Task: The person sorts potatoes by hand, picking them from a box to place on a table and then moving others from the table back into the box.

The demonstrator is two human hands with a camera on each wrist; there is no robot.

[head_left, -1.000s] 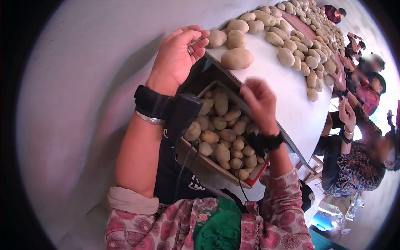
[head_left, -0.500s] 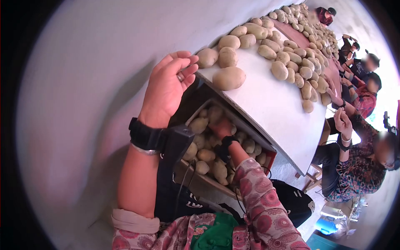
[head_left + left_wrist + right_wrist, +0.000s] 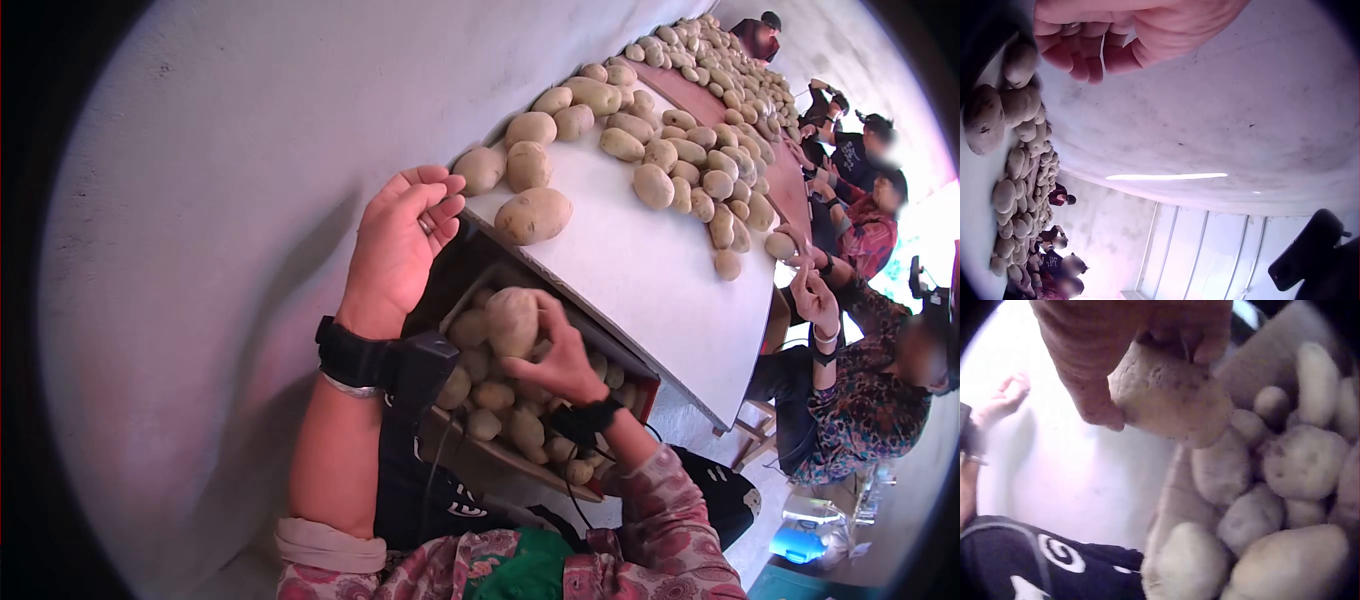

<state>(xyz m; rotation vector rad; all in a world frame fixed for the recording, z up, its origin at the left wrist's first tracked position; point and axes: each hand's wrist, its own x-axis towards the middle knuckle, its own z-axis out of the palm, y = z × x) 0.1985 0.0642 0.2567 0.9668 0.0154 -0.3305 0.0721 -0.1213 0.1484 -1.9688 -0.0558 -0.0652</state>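
Note:
My right hand (image 3: 562, 358) grips a large, pale brown potato (image 3: 511, 322) between thumb and fingers, above a box (image 3: 1175, 494) filled with potatoes. In the right wrist view the held potato (image 3: 1169, 400) has rough, cracked skin at one end, and more potatoes (image 3: 1304, 461) lie close beneath it. My left hand (image 3: 395, 245) is raised beside the corner of the white table (image 3: 660, 310), its fingers loosely curled and holding nothing. A ring is on one finger. Nearest to those fingertips is a potato (image 3: 480, 170) at the table's corner, with another potato (image 3: 534, 216) by the edge.
Potatoes (image 3: 690, 165) are spread along the table, with a bigger heap (image 3: 720, 60) at its far end. A plain wall (image 3: 220, 200) runs along the left. Several people sit along the table's right side, the closest in a patterned shirt (image 3: 850, 420). A cable (image 3: 570, 490) hangs near the box.
My right hand went from the table's edge down into the box and has come up gripping a potato. The left hand has dropped lower in the view, still raised and holding nothing.

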